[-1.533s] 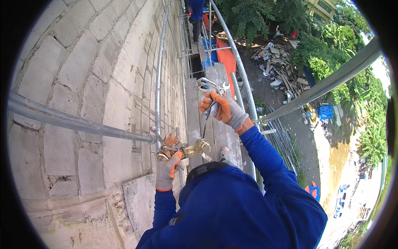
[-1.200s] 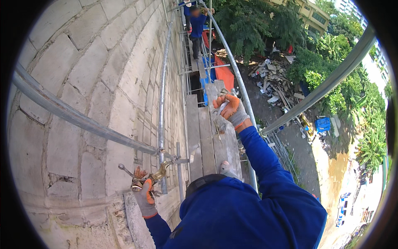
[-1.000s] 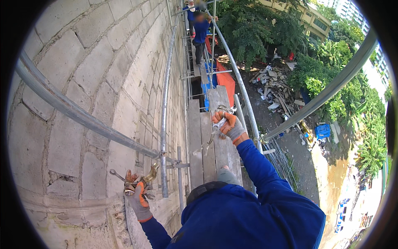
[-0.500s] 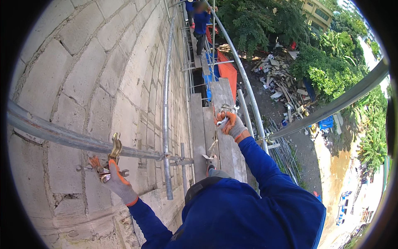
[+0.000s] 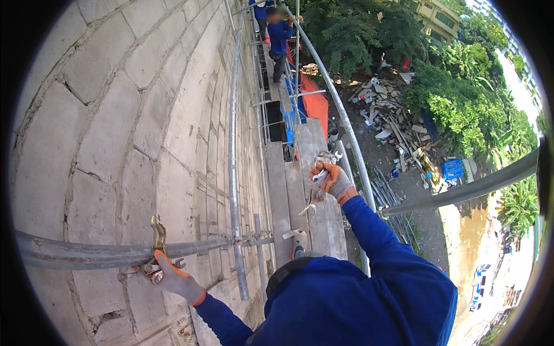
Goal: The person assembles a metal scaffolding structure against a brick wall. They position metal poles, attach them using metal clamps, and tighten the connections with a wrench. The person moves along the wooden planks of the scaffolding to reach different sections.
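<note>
My left hand (image 5: 179, 281), in a grey glove with orange palm, grips a brassy metal scaffold clamp (image 5: 158, 233) at the horizontal steel pipe (image 5: 92, 255) along the block wall. One curved jaw of the clamp stands up above the pipe; its bolt and lower part show beside my fingers. My right hand (image 5: 334, 180), gloved alike, is raised over the planks and closed round a silver wrench (image 5: 319, 178). Shiny metal jaws show just beyond the knuckles; whether they belong to the same tool I cannot tell. A pale cord (image 5: 310, 212) hangs below that hand.
Narrow planks (image 5: 317, 144) form the walkway, with gaps on the wall side. An upright pipe (image 5: 234, 144) stands by the block wall (image 5: 104, 144); a guard pipe (image 5: 343, 104) runs along the drop. Another person (image 5: 280, 37) stands farther along. Far below lies a debris pile (image 5: 386, 109).
My view has shifted, and the pipe sits lower in it. The clamp has come against the pipe, with its jaw still up. My right hand has turned, showing more of the metal jaws.
</note>
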Demonstrator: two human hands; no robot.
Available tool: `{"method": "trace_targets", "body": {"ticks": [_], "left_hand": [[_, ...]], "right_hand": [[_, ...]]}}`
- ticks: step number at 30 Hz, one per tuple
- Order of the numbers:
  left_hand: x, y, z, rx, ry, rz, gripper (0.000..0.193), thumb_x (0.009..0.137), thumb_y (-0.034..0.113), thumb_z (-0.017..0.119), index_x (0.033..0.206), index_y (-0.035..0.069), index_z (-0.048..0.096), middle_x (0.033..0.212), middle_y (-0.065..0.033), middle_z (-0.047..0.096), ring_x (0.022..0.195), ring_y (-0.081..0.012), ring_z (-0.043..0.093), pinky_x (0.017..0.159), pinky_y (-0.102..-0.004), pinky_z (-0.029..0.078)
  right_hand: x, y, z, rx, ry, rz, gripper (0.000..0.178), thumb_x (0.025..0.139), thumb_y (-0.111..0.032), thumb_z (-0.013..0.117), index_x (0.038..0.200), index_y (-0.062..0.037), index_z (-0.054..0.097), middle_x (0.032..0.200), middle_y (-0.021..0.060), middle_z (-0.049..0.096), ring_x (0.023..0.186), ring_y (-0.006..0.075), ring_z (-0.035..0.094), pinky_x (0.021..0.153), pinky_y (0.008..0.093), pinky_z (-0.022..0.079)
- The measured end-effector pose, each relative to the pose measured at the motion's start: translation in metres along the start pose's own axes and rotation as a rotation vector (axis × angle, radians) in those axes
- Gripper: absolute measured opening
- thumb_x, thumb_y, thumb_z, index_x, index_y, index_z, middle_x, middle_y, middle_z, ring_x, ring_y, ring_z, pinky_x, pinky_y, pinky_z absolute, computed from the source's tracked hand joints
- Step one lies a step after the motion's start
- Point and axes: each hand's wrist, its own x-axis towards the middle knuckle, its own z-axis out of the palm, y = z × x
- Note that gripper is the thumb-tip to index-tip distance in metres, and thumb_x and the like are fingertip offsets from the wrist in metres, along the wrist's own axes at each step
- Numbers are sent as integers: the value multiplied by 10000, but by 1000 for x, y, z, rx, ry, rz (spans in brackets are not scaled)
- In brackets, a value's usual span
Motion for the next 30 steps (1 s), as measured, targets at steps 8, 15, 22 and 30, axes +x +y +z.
{"method": "trace_targets", "body": {"ticks": [8, 15, 22, 30], "left_hand": [[-8, 25, 27, 35, 107, -86, 653, 960, 186, 709, 1496, -14, 395, 1274, -154, 641, 1112, -204, 655, 920, -361, 525], [-7, 21, 15, 272, 58, -49, 492, 980, 286, 667, 1333, -47, 585, 1236, -147, 657, 1011, -172, 665, 813, -319, 540], [-9, -7, -30, 447, -195, 173, 595, 1007, 439, 553, 1410, 1, 546, 1344, -202, 588, 905, -189, 660, 589, -283, 575], [-14, -1, -16, 701, -169, 176, 997, 946, 797, 268, 1442, -35, 507, 1277, -211, 639, 925, -210, 650, 737, -306, 542]], "right_hand": [[58, -47, -20, -123, 27, -80, 144, 1062, -210, 473, 1056, -69, 502, 949, 44, 559, 933, 239, 584, 798, 428, 499], [75, -8, -79, -100, 228, -154, 191, 1024, -227, 550, 1100, -52, 550, 960, 81, 641, 990, 294, 637, 847, 448, 518], [46, 54, -114, 107, 448, -23, 208, 1024, -212, 523, 857, -93, 491, 840, 70, 550, 818, 285, 577, 735, 410, 481], [14, 95, -190, 118, 283, 184, 274, 993, -157, 485, 739, -88, 407, 770, 44, 412, 750, 231, 433, 743, 339, 388]]}}
